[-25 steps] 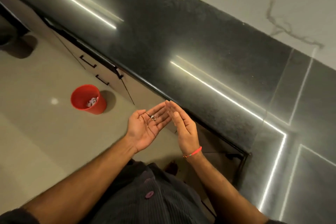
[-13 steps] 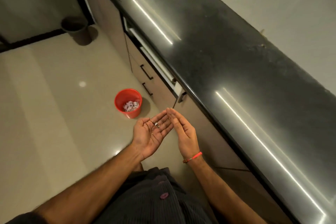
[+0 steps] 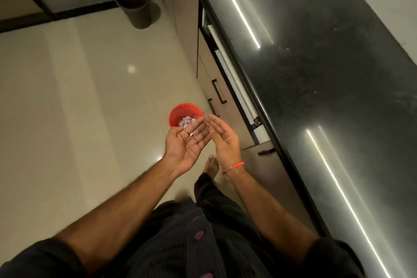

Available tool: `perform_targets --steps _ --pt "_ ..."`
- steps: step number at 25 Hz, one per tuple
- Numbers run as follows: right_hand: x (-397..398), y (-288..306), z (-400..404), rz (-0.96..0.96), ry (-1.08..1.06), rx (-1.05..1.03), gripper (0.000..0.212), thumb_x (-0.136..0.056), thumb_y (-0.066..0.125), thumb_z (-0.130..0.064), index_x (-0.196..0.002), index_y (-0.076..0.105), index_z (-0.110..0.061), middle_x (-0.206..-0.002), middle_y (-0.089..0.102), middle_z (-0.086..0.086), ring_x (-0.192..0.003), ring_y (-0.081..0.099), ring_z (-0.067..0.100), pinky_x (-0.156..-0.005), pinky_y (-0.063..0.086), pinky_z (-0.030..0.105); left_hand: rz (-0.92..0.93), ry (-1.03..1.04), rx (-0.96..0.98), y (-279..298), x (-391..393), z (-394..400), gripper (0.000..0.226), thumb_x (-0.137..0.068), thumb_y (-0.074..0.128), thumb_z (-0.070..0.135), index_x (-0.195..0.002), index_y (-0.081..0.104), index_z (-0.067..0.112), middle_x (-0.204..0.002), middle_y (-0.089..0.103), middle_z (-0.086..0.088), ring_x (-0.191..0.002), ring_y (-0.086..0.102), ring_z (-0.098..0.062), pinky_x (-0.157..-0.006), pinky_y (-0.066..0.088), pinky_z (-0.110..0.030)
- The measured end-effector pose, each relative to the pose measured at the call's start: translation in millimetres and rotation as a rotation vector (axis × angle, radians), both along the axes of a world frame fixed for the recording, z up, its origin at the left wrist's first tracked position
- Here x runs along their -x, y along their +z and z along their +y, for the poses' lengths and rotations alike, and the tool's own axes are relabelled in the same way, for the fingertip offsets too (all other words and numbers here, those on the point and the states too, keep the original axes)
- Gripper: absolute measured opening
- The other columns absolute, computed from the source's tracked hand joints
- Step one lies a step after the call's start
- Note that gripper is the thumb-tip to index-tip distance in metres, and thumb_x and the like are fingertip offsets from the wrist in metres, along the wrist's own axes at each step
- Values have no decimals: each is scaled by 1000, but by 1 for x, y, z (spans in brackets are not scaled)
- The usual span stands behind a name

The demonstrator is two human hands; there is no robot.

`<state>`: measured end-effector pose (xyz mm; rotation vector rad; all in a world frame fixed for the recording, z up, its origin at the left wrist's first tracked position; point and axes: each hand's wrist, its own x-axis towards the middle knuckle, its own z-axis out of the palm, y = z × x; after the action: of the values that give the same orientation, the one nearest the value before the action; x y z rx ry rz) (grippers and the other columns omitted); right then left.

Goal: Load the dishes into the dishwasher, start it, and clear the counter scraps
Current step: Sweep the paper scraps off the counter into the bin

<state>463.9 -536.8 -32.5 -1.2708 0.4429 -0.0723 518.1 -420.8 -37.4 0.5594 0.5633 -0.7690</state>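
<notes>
My left hand (image 3: 185,144) is held palm up with relaxed fingers, and a few small pale scraps (image 3: 192,135) lie on them. My right hand (image 3: 222,137) stands on edge beside it, fingers straight, its fingertips touching the left fingertips. Both hands hover just above and in front of a red bin (image 3: 180,113) on the floor, which holds several pale scraps. The black counter (image 3: 327,79) runs along the right.
Beige cabinet drawers with dark handles (image 3: 218,91) line the counter's left side, next to the red bin. A grey bin (image 3: 135,7) stands on the tiled floor (image 3: 90,97) at the back. My bare foot (image 3: 211,165) is under my hands.
I have turned and walked along the counter toward the red bin. It was well to the left of my hands and now sits just beyond my fingertips. The hands keep the same cupped pose.
</notes>
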Motion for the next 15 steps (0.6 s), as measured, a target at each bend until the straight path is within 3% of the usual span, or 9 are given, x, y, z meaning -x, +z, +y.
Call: perform_targets --steps 7,12,15 --pt "-102 -52 -23 177 92 -20 32 -98 48 6 -124 63 -5 -125 67 10 -121 62 17 -112 43 39 72 53 -154 -47 -80 -18 53 -108 31 36 -136 55 -3 -126 68 -19 -119 66 -29 -109 46 -40" --pt "-154 -120 -13 328 97 -3 38 -95 46 8 -113 69 -17 -119 71 3 -117 64 14 -108 46 35 211 84 -182 -114 -127 -15 49 -107 33 29 -137 53 -4 -129 66 -20 -118 66 -30 -104 52 -39" --pt "-186 -186 -7 434 1 15 40 -93 44 13 -112 69 -11 -121 70 9 -115 65 16 -104 48 29 297 23 -218 -178 -161 -16 52 -106 33 30 -141 49 -5 -129 65 -22 -125 61 -33 -106 48 -42"
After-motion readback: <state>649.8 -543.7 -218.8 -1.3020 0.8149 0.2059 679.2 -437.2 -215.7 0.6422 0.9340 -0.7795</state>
